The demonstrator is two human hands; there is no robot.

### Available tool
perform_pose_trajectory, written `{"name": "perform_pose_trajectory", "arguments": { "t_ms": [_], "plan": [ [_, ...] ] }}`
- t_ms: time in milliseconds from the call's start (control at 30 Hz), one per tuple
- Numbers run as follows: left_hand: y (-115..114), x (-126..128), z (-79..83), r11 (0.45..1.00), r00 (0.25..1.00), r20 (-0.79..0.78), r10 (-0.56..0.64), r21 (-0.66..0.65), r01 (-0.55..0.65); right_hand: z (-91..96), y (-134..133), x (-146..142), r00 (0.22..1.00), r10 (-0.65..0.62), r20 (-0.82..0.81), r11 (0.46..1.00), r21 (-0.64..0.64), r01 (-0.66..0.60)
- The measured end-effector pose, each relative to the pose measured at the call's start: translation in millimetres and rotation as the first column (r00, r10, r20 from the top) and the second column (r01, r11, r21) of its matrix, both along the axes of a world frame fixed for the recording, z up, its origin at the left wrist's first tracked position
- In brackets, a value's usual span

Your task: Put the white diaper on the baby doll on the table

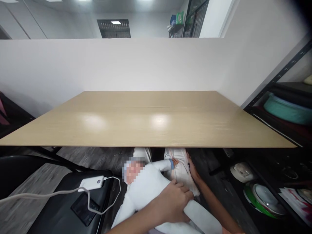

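Note:
A baby-sized figure in a white outfit [151, 185], a baby or a doll, I cannot tell, lies across my lap below the table edge. Its head is at the left and its face is blurred out. My left hand [176, 198] rests across its hip, fingers curled round the top of a white leg. Beside the figure's outstretched arm, a white, ruffled diaper [179, 170] stands up. My right hand [192, 167] grips the diaper's right edge, some of its fingers hidden behind it. The figure's small hand touches the diaper.
A wooden table [151, 126] spans the view ahead. On a black chair [60, 208] at left lie a white power bank [91, 183] with a cable and a dark phone [84, 206]. Dark shelves at right hold a teal basin [287, 109] and lidded containers [264, 198].

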State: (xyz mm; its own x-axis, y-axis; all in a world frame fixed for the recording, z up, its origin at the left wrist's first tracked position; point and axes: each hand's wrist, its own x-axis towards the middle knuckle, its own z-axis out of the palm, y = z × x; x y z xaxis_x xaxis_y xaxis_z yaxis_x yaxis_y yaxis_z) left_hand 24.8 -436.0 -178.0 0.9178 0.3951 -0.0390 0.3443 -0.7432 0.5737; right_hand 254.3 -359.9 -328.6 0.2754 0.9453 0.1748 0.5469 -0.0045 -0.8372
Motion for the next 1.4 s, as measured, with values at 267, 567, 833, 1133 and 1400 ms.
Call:
{"name": "perform_pose_trajectory", "arguments": {
  "t_ms": [267, 567, 833, 1133, 1400],
  "plan": [
    [1.4, 1.2, 1.9, 0.999, 0.999, -0.04, -0.021, 0.048, 0.023, 11.3, -0.4, 3.4, 0.998, -0.043, -0.052, 0.999, 0.029, 0.045],
    [1.9, 0.3, 11.5, 0.99, 0.998, -0.054, -0.042, 0.134, 0.049, 112.1, 7.5, -40.3, 0.717, 0.655, 0.239, 0.744, -0.038, -0.667],
    [-11.0, -9.4, 20.1, 0.891, 0.999, -0.036, 0.03, 0.454, -0.011, 152.9, 23.9, -136.8, 0.296, 0.811, 0.505, 0.525, -0.404, -0.749],
    [-28.1, -83.4, 48.4, 0.841, 0.839, 0.543, -0.045, 0.473, -0.262, 210.9, -12.8, -122.1, 0.748, 0.655, 0.107, 0.754, -0.023, -0.656],
    [42.4, -153.3, 54.4, 0.708, 0.653, 0.314, 0.689, -0.102, -0.698, 219.0, -11.9, -75.5, 0.878, 0.254, -0.405, 0.967, 0.141, -0.214]
  ]
}}
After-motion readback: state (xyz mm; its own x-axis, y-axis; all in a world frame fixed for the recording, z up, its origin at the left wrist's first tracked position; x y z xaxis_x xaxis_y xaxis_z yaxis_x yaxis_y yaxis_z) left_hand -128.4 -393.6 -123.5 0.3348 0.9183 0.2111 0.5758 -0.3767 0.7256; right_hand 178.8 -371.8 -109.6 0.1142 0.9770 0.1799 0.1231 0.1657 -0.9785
